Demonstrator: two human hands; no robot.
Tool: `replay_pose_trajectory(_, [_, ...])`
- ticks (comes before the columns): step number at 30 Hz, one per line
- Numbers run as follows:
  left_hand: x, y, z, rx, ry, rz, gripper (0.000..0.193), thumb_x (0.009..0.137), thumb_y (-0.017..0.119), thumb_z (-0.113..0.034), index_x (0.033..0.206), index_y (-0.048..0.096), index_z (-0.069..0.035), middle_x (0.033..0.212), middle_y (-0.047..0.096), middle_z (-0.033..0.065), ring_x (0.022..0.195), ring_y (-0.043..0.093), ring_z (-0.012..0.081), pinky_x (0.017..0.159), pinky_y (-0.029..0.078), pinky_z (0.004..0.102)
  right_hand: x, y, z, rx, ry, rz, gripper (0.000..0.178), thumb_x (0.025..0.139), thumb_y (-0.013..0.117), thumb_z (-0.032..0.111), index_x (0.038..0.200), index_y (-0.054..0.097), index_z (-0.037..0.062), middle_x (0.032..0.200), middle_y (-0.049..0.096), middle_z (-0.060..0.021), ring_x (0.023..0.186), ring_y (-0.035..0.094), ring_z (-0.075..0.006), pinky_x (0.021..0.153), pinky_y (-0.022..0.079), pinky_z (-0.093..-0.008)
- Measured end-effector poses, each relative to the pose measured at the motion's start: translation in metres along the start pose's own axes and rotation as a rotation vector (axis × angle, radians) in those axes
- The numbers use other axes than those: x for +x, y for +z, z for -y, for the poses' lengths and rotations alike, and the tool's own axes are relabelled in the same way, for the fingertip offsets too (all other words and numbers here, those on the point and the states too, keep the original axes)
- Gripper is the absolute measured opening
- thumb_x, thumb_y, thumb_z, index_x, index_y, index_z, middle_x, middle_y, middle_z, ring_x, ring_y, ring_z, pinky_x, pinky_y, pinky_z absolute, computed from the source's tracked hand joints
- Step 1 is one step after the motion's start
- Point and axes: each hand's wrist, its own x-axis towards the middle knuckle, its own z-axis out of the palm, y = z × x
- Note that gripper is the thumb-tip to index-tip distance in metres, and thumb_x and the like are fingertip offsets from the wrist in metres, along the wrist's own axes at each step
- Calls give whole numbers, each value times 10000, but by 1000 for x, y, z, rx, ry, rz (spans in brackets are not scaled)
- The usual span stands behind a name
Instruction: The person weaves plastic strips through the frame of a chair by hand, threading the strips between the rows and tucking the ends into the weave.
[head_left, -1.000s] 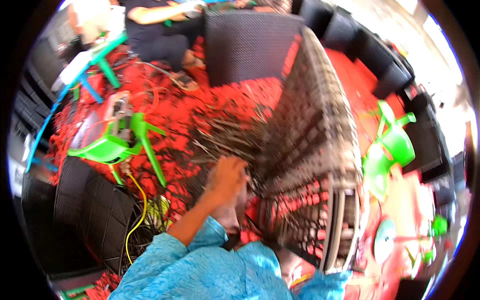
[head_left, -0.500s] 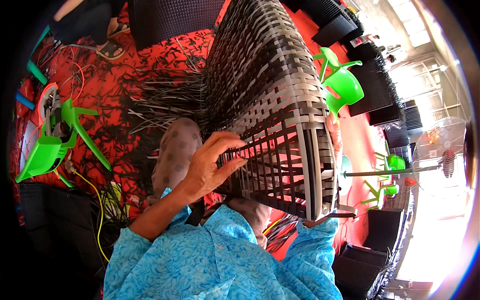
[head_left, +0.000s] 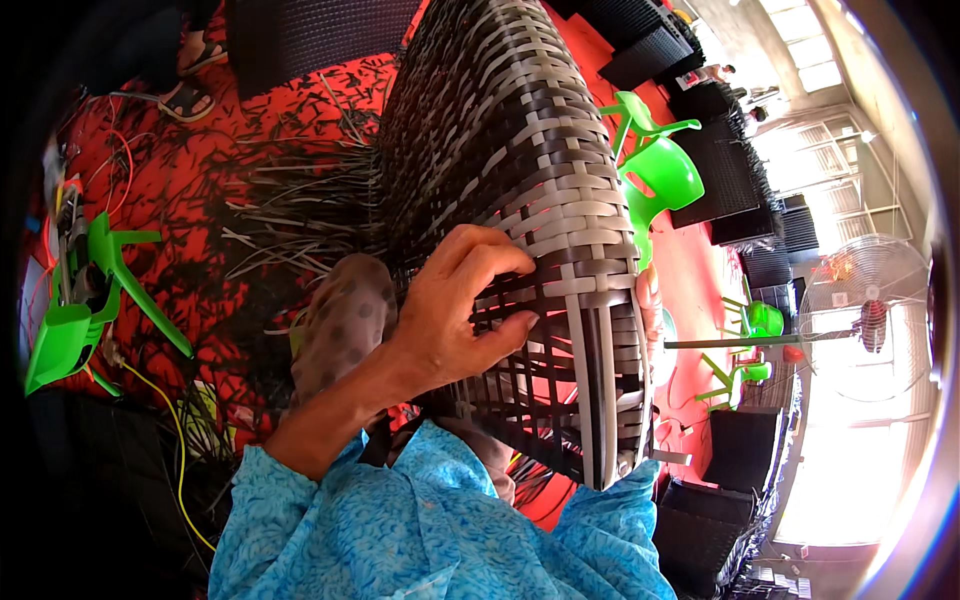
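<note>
- Two hands were at the wicker piece: the left hand [head_left: 440, 310] on its near face, the right hand [head_left: 650, 300] at its far side.
- Half a second earlier, the left hand was lower on the open strips [head_left: 545, 370]; by now it had come up close to the corner, beside the tight weave [head_left: 580, 180].
- That seemed to put the work at the border between tight weave and open strips.
- The left fingers were apart, thumb and forefinger spread at the strips; whether they pressed on any was unclear. The right fingers were mostly hidden, so I could not tell their grip.
- The wicker piece [head_left: 560, 230] stood in front of the person, right of the left knee [head_left: 345, 300].
- One second earlier, the left hand was a blur near the loose ends [head_left: 290, 205].
</note>
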Motion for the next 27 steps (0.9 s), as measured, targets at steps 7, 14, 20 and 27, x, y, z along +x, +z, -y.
replay_pose_trajectory(7, [0, -22, -3, 34, -73, 101, 396, 618, 709, -60, 990, 572, -50, 1024, 517, 112, 952, 526, 237, 799, 436, 318, 0, 6, -16, -24, 7, -17, 440, 834, 608, 320, 1131, 521, 7, 932, 637, -113, 782, 641, -205, 675, 544, -328])
replay_pose_trajectory(14, [29, -36, -45, 132, 150, 118, 435, 649, 752, -163, 1048, 622, -51, 1122, 507, 102, 949, 477, 221, 806, 412, 314, -12, 20, -17, -161, 111, 169, 437, 837, 602, 346, 1080, 534, -12, 907, 637, -112, 728, 642, -176, 623, 544, -295])
replay_pose_trajectory(20, [37, -38, -50, 433, 209, 193, 274, 653, 729, -142, 913, 666, -82, 1083, 549, 79, 930, 476, 234, 792, 423, 326, -8, 19, -19, -203, 143, 317, 544, 856, 539, 436, 1155, 480, -14, 968, 602, -83, 808, 608, -153, 681, 517, -280])
replay_pose_trajectory(27, [33, -47, -58, 410, 165, 193, 220, 670, 685, -95, 886, 676, -54, 1076, 551, 99, 942, 462, 225, 794, 414, 312, 23, -8, -23, 53, 256, 678, 519, 906, 399, 472, 1139, 495, 18, 1084, 574, -100, 974, 560, -196, 847, 453, -323])
